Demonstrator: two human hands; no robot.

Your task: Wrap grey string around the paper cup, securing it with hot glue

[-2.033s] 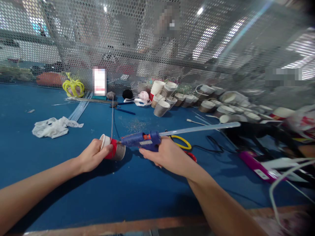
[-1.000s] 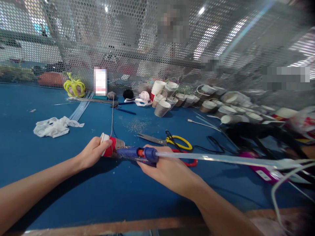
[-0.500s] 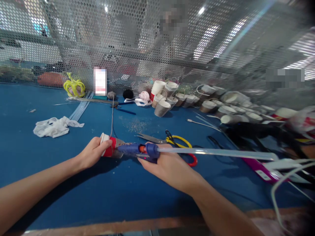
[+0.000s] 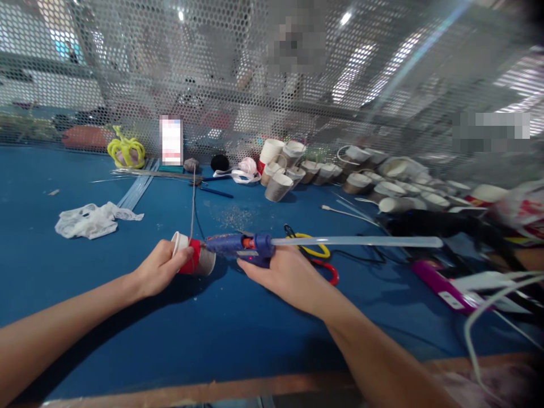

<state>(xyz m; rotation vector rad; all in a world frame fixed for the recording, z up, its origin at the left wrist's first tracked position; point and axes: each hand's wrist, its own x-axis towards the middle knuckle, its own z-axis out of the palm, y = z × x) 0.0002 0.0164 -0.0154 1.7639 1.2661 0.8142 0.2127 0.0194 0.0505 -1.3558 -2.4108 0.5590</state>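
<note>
My left hand is closed round a red and white paper cup, which lies tilted on its side with its rim to the left. Grey yarn is wound on the cup's lower part and runs back to a small grey ball of yarn. In my right hand is a blue hot glue gun, its nozzle at the cup's side by the yarn. A long clear glue stick sticks out of the gun's rear. My right fingers are mostly hidden behind the gun.
Scissors with yellow and red handles lie behind my right hand. White lace is at the left. Several yarn-wrapped cups stand at the back before a perforated metal screen. A purple power strip with cables lies at the right.
The glue stick's rear end has swung left and upward as the gun turned slightly. The cup has tipped a little, showing more of its yarn-wrapped end. Both hands keep their hold.
</note>
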